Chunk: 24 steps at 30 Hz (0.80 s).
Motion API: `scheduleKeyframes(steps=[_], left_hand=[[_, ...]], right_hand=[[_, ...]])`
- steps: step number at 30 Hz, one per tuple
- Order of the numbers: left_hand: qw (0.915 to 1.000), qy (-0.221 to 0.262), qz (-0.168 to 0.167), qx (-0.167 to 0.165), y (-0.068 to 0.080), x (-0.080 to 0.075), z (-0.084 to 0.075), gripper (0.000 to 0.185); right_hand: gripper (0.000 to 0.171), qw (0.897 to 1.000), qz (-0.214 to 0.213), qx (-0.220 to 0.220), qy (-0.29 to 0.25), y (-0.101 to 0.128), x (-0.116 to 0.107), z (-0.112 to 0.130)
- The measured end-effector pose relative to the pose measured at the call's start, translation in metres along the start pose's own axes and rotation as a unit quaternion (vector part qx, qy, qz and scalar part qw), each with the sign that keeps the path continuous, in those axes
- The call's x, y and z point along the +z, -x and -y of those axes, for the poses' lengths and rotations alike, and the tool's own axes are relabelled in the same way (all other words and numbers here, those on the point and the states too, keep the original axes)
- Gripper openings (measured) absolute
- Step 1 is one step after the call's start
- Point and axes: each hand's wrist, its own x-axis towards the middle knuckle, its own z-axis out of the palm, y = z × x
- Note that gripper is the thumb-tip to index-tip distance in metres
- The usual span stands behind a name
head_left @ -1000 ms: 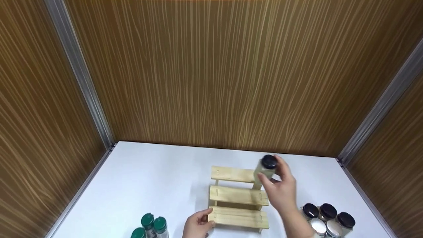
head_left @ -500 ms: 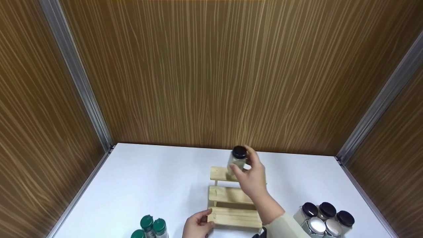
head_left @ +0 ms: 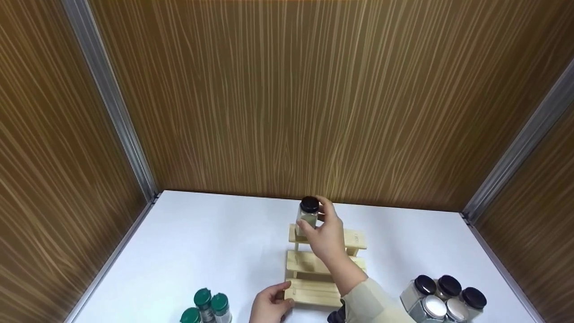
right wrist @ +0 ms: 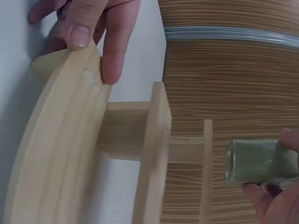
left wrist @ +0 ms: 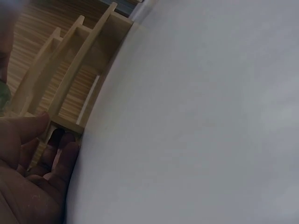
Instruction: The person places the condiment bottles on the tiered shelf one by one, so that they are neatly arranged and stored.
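A clear spice jar with a black lid and a pale greenish filling stands upright at the left end of the top step of a small three-step wooden rack; whether its base already touches the step cannot be told, since the fingers cover it. The right hand grips the jar from the near and right side, thumb across the glass body and fingers curled round it just under the lid, the wrist and a pale sleeve running back over the middle and lower steps. In the right wrist view the same jar shows as a greenish glass block pinched between fingertips, close above the thin edge of the top step. The left hand is well apart from the jar, down at the left end of the lowest step, which it holds with the thumb on top and the fingers curled round the end; the left wrist view shows that hand pressed against the rack's end where it meets the white table. Left of that hand, three green-capped bottles stand in a cluster at the near edge. On the right, five more jars stand bunched together, three with black lids and two with silvery ones. Wood-grain panels wall the table in at the back and both sides.
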Motion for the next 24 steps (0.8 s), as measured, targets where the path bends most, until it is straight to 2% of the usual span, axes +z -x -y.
scheduleKeyframes(steps=[4, 11, 17, 24], left_hand=[[1.0, -0.005, 0.003, -0.007, 0.0, 0.001, 0.0, 0.045], [0.9998, -0.016, 0.005, 0.008, 0.002, 0.0, 0.001, 0.044], [0.9995, -0.032, -0.004, 0.007, 0.002, 0.0, 0.001, 0.043], [0.9997, -0.024, 0.0, 0.004, 0.003, -0.001, 0.002, 0.044]], right_hand=[[0.068, 1.0, 0.001, 0.003, 0.005, 0.0, 0.005, -0.004], [0.066, 1.0, 0.004, 0.007, 0.0, 0.003, 0.011, -0.006], [0.068, 1.0, 0.005, -0.002, 0.02, 0.006, 0.013, -0.005], [0.071, 0.998, 0.01, 0.008, 0.055, 0.007, 0.015, -0.002]])
